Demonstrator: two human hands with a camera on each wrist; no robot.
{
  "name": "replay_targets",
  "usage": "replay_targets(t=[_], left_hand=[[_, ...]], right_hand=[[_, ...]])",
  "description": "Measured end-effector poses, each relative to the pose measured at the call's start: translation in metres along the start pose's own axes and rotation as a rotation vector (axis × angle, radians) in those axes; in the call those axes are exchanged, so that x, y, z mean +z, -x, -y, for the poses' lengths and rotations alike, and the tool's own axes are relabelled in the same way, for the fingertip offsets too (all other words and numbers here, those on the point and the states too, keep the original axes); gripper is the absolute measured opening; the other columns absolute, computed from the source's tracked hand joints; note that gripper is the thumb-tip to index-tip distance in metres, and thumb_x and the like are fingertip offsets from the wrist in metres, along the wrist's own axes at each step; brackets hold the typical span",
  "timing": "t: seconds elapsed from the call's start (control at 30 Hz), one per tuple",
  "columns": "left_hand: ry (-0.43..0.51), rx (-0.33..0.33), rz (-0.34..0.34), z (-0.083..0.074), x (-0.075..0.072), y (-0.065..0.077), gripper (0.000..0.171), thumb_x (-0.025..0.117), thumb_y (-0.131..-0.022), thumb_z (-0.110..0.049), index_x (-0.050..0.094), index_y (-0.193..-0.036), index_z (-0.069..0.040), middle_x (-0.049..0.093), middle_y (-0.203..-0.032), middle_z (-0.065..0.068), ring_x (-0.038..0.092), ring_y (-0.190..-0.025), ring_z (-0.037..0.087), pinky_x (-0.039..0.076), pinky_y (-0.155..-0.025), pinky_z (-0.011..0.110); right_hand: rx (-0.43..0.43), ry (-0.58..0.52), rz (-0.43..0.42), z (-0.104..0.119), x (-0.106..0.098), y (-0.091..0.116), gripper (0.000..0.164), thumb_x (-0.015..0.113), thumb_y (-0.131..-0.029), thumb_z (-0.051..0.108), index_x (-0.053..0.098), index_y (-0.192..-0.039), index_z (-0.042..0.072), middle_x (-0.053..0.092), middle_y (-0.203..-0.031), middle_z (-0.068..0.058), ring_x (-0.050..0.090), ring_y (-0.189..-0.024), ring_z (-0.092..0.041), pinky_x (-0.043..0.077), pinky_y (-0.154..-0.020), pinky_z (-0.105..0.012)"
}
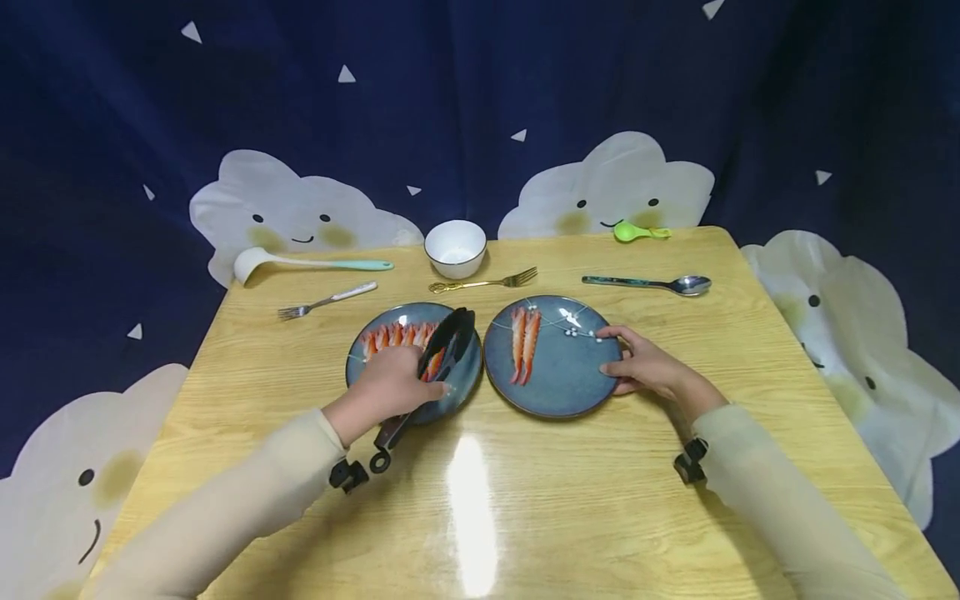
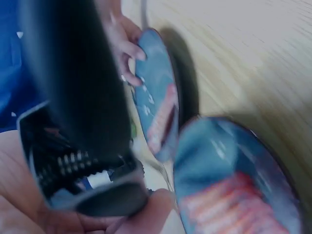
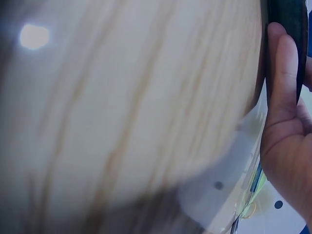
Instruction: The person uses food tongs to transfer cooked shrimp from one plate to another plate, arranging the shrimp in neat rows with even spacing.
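My left hand [image 1: 386, 385] grips a pair of black tongs [image 1: 452, 337] slanting over the left blue plate [image 1: 459, 390]. On that plate several orange-and-white shrimp [image 1: 382, 337] lie in a row, some hidden by the hand and tongs. The tongs loom large and blurred in the left wrist view, with the row of shrimp [image 2: 229, 207] beyond. Beside it, the right blue plate [image 1: 566, 375], with a white blossom pattern, bears two shrimp [image 1: 526, 346] side by side on its left part. My right hand [image 1: 648, 367] pinches this plate's right rim, thumb on top.
Behind the plates stands a white bowl [image 1: 456, 247], with a gold fork [image 1: 483, 284] before it. A ladle [image 1: 315, 263] and a white-handled fork [image 1: 326, 302] lie back left. Back right are a spoon [image 1: 648, 284] and a green measuring spoon [image 1: 640, 232], near the table's far edge.
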State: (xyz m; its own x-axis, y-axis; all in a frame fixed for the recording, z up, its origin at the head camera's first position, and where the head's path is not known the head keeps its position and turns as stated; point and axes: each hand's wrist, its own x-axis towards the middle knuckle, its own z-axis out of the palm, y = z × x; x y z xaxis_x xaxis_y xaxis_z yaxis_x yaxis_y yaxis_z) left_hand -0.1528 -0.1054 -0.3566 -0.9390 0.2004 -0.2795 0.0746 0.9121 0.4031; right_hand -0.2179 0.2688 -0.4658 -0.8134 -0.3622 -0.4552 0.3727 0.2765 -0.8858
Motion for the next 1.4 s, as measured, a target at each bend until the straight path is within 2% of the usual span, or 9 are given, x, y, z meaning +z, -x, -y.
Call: replay_targets(t=[0.2,0.37,0.5,0.87,1.13,1.27,1.33,1.37,1.4], left_hand=[[-0.083,-0.035,-0.017,0.026,-0.004,0.020,0.044,0.068,-0.069,-0.043,0.042,-0.054,-0.010,0.032,-0.047,-0.002,0.033,-0.039,0.014,0.029,-0.040,0.028],[-0.088,-0.055,0.008,0.036,0.000,0.029,0.046,0.068,-0.068,-0.045,0.040,-0.053,-0.012,0.029,-0.048,-0.003,0.031,-0.040,0.013,0.028,-0.040,0.027],[-0.084,-0.054,0.014,0.037,0.003,0.029,0.042,0.068,-0.069,-0.044,0.046,-0.059,-0.010,0.036,-0.051,0.000,0.035,-0.043,0.014,0.029,-0.041,0.028],[-0.059,-0.053,0.034,0.040,0.008,0.027,0.037,0.066,-0.071,-0.042,0.051,-0.065,-0.009,0.045,-0.057,0.004,0.040,-0.049,0.017,0.032,-0.043,0.030],[0.031,-0.054,0.053,0.040,0.006,0.028,0.042,0.064,-0.074,-0.042,0.040,-0.059,-0.011,0.026,-0.050,-0.002,0.023,-0.043,0.013,0.023,-0.043,0.027],[0.078,-0.045,0.058,0.035,0.002,0.024,0.037,0.064,-0.075,-0.043,0.051,-0.067,-0.008,0.029,-0.048,-0.002,0.025,-0.042,0.012,0.027,-0.045,0.028],[0.088,-0.037,0.061,0.030,-0.001,0.022,0.040,0.063,-0.075,-0.043,0.060,-0.086,-0.004,0.048,-0.059,0.000,0.042,-0.049,0.013,0.036,-0.051,0.030],[0.096,-0.035,0.067,0.027,-0.002,0.021,0.045,0.063,-0.075,-0.043,0.060,-0.096,-0.003,0.050,-0.060,0.002,0.042,-0.049,0.014,0.038,-0.053,0.031],[0.097,-0.031,0.070,0.025,-0.002,0.019,0.047,0.063,-0.076,-0.043,0.059,-0.099,-0.002,0.053,-0.063,0.003,0.044,-0.050,0.014,0.039,-0.056,0.032]], right_hand=[[0.002,0.003,0.004,0.001,-0.001,0.000,0.063,0.060,-0.080,0.003,0.026,-0.131,0.020,0.043,-0.099,-0.023,0.059,-0.073,-0.027,0.049,-0.060,-0.040],[-0.002,0.010,-0.005,0.000,-0.001,-0.001,0.063,0.060,-0.080,0.003,0.026,-0.130,0.019,0.044,-0.099,-0.024,0.060,-0.072,-0.027,0.049,-0.059,-0.039],[-0.012,0.007,-0.006,-0.001,0.000,-0.001,0.062,0.059,-0.081,0.002,0.026,-0.130,0.019,0.043,-0.102,-0.025,0.060,-0.073,-0.028,0.049,-0.059,-0.039],[-0.009,0.001,-0.012,0.001,0.003,0.002,0.062,0.058,-0.082,0.002,0.025,-0.131,0.020,0.042,-0.102,-0.026,0.060,-0.074,-0.029,0.049,-0.059,-0.040],[-0.009,-0.002,-0.011,0.000,0.002,0.001,0.062,0.058,-0.082,0.002,0.025,-0.131,0.020,0.041,-0.103,-0.025,0.060,-0.074,-0.029,0.049,-0.059,-0.040],[-0.002,0.005,-0.012,0.000,0.002,0.002,0.062,0.058,-0.082,0.002,0.024,-0.132,0.020,0.040,-0.103,-0.025,0.059,-0.074,-0.028,0.049,-0.060,-0.040],[0.001,0.009,-0.013,0.001,0.002,0.002,0.062,0.058,-0.082,0.002,0.025,-0.132,0.020,0.040,-0.102,-0.024,0.059,-0.074,-0.028,0.049,-0.061,-0.040],[0.003,0.008,-0.014,0.001,0.002,0.002,0.062,0.058,-0.082,0.002,0.025,-0.132,0.020,0.040,-0.102,-0.024,0.059,-0.074,-0.028,0.049,-0.061,-0.040],[0.003,0.009,-0.013,0.001,0.002,0.001,0.062,0.058,-0.082,0.003,0.025,-0.132,0.020,0.039,-0.102,-0.024,0.059,-0.074,-0.028,0.049,-0.061,-0.041]])
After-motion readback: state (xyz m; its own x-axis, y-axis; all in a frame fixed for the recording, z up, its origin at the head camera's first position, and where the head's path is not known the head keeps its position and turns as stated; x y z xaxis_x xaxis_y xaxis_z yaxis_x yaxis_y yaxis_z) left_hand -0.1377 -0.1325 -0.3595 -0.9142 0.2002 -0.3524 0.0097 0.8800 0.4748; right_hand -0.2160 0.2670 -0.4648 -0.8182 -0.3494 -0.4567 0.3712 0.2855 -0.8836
